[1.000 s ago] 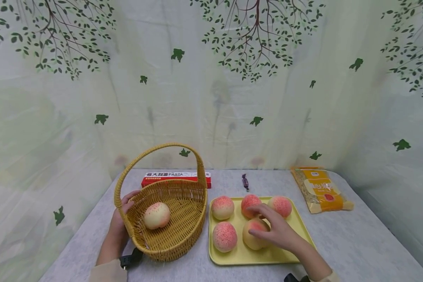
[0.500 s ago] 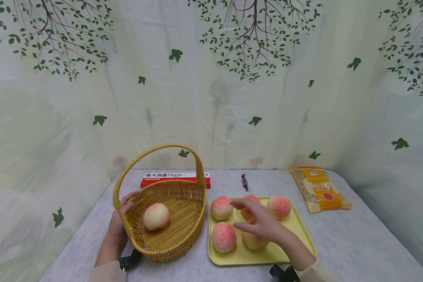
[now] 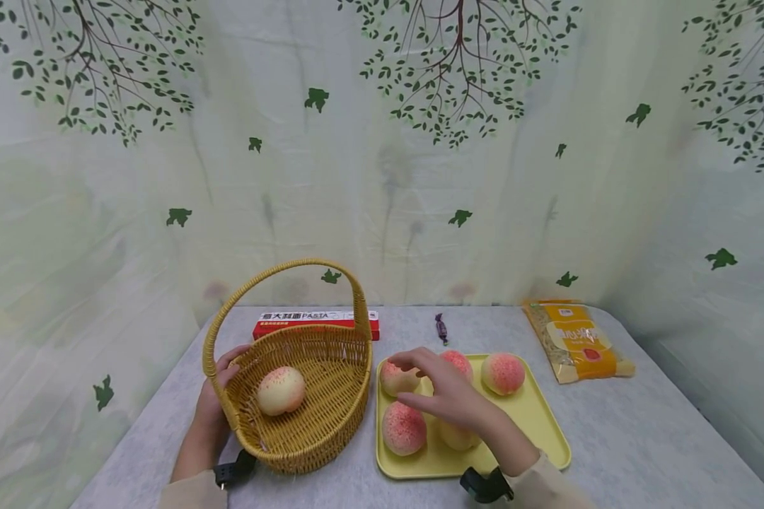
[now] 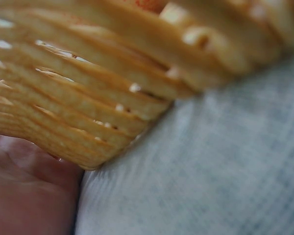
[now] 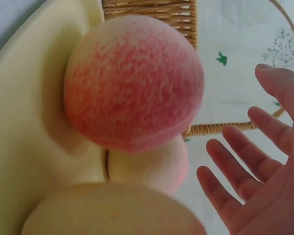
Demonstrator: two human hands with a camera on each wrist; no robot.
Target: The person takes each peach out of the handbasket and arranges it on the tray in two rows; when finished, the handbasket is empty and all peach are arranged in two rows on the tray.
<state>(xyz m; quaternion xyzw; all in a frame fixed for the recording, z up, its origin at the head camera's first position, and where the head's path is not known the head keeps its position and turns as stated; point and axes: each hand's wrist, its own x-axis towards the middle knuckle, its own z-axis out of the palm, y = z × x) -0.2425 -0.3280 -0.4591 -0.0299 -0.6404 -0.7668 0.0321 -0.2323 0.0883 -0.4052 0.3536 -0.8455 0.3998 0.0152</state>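
Note:
A wicker basket [image 3: 340,382] with an arched handle stands on the left, a pale peach [image 3: 281,391] lying inside. My left hand [image 3: 213,404] grips its left rim; in the left wrist view the palm [image 4: 29,191] lies against the woven side. On a yellow tray [image 3: 537,452] sit several peaches. My right hand [image 3: 448,392] hovers over them, fingers spread and holding nothing. Its fingertips overlap the back-left peach [image 3: 396,382], above the front-left peach [image 3: 404,429]. Under the hand, the front-middle peach [image 3: 458,437] is partly hidden. The right wrist view shows a speckled pink peach [image 5: 134,83] apart from the fingers.
Behind the basket lies a red and white pasta box [image 3: 280,323]. A purple wrapped candy [image 3: 442,329] is beyond the tray. A yellow food bag [image 3: 579,343] lies at the back right. A printed curtain [image 3: 407,212] hangs behind the table.
My right hand has moved left across the tray, from the front-middle peach toward the two left peaches. The left hand, basket and peaches keep their places.

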